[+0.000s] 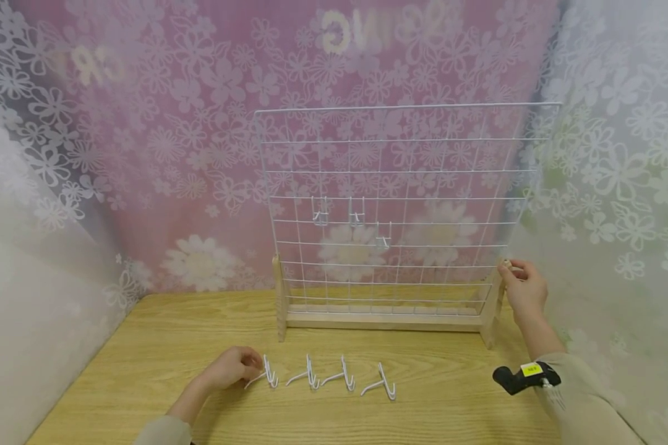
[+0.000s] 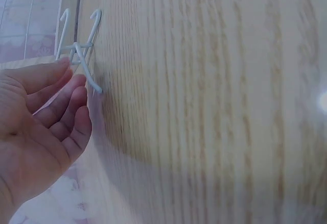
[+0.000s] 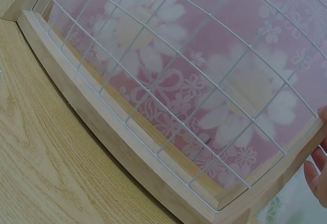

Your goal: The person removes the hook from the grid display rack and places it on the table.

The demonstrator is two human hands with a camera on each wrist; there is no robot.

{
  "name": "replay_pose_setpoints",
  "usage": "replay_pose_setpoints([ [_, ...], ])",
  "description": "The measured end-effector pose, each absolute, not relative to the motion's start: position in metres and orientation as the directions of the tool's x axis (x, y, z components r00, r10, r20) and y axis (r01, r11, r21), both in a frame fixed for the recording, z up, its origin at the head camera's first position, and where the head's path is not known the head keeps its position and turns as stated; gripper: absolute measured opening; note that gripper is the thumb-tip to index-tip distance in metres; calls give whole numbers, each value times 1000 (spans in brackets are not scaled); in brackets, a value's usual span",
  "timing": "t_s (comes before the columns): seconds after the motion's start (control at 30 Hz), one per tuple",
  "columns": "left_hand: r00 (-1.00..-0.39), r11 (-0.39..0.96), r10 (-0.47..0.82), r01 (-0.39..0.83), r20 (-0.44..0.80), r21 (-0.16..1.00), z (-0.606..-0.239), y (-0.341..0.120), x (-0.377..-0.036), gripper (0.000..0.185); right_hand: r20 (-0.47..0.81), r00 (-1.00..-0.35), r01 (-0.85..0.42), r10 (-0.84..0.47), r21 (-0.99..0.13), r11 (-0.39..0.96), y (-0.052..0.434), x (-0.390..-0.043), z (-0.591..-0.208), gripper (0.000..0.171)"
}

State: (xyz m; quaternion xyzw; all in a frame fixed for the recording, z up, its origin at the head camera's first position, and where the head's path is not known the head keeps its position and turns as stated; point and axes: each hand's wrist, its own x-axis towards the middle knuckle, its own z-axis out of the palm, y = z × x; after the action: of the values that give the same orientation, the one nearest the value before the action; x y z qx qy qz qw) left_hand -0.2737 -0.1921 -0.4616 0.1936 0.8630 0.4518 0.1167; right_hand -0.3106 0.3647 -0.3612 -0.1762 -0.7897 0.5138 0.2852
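My left hand (image 1: pixel 235 368) is low over the table beside the leftmost white wire hook (image 1: pixel 269 372). In the left wrist view its fingertips reach the near end of that wire hook (image 2: pixel 76 48), with the fingers loosely bent. Several such hooks lie in a row to its right, the last being a white hook (image 1: pixel 383 382). My right hand (image 1: pixel 526 289) grips the top of the right wooden upright (image 1: pixel 494 303) of a stand between thumb and fingers. That stand carries a white wire grid (image 1: pixel 404 171), upright and leaning slightly back. Three hooks hang on it, among them a middle hook (image 1: pixel 357 217).
A wooden crossbar (image 1: pixel 384 321) joins the right upright to the left upright (image 1: pixel 280 300). The wood-grain table (image 1: pixel 161 352) is backed by a pink floral curtain (image 1: pixel 200 154). Pale floral sheets flank it, one being the right-hand sheet (image 1: pixel 618 296).
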Motion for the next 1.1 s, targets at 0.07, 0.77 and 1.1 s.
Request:
replay_pose_setpoints([
  [0.07, -913, 535, 408, 237, -2, 811, -460, -190, -274, 24, 271, -774, -17, 572, -912, 409, 364, -311, -361, 44],
  [0.77, -959, 534, 278, 202, 55, 821, -436, -164, -285, 25, 264, -797, 0, 543, -899, 437, 365, -308, -360, 48],
  [1.1, -961, 521, 259, 224, 98, 824, -419, -148, -293, 25, 260, -796, -5, 546, -906, 424, 364, -307, -361, 49],
])
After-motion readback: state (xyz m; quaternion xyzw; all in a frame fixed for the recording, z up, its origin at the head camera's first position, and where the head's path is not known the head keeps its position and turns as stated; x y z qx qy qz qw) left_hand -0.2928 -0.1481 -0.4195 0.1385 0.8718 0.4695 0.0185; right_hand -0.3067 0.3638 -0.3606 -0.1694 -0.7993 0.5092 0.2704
